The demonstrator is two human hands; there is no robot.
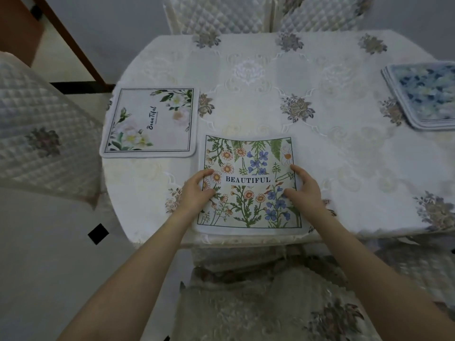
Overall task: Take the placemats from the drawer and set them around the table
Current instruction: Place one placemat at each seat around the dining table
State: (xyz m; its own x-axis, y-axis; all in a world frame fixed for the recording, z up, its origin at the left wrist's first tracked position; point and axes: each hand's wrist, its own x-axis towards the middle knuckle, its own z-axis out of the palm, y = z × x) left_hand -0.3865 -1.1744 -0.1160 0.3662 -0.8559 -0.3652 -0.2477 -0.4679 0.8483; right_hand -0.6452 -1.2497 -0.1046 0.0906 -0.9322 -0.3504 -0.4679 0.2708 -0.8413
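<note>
A wildflower placemat (248, 153) printed with "BEAUTIFUL" lies flat at the near edge of the table (258, 77), which wears a white embroidered cloth. My left hand (197, 190) holds its left edge, thumb on top. My right hand (305, 188) holds its right edge the same way. A pale placemat with white blossoms (150, 120) lies flat at the table's left edge. A stack of blue floral placemats (428, 94) sits at the far right, partly cut off by the frame.
Quilted white chairs stand around the table: one at the left (41, 143), two at the far side (216, 13), and one right below me (266, 303). A dark wooden frame (73, 43) leans at the upper left over a light floor.
</note>
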